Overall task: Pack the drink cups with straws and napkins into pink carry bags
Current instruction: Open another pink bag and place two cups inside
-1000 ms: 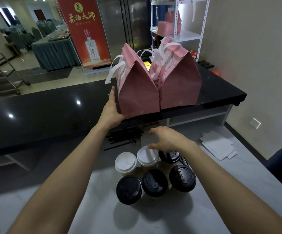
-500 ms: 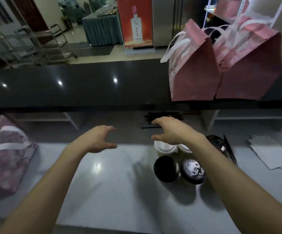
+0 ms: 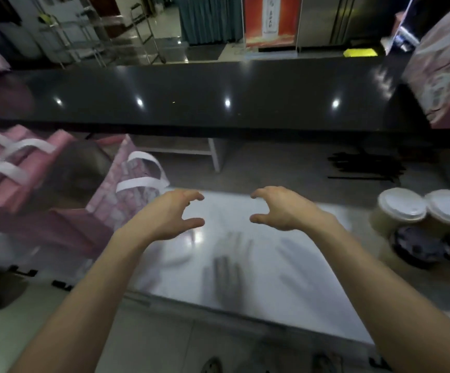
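Both hands free over the white table, no readable writing anywhere

Left hand and right hand loosely curled, holding nothing; open pink bag with white handles sits left, blurry.

I'm behind the service counter of a drinks shop or restaurant. Beyond my hands runs a long glossy black counter. Lidded takeaway cups and black straws sit to my right, pink carry bags to my left. Past the counter stand a red advertising banner, a steel fridge and a skirted table.
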